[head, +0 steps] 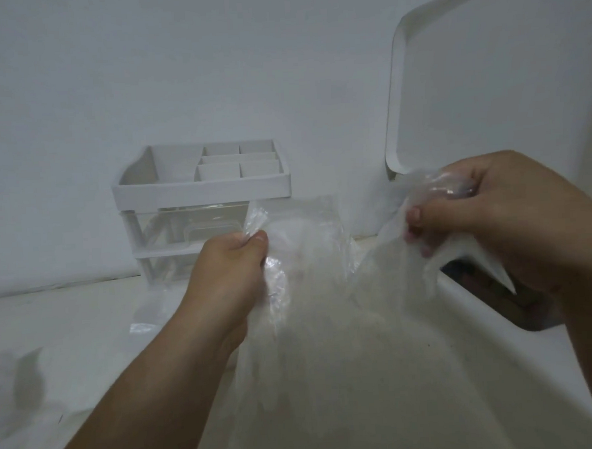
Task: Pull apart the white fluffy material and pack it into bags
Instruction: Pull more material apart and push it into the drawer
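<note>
Clear plastic bag [312, 292] — crumpled, stretched wide, hanging above the table, top edges bunched.

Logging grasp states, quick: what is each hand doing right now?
Left hand: closed, pinching one edge of the clear plastic bag.
Right hand: closed, gripping the bag's other edge, bunched in its fingers.

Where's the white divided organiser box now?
The white divided organiser box stands centre-left in head view against the wall, behind the left hand, left of the leaning white tray.
</note>
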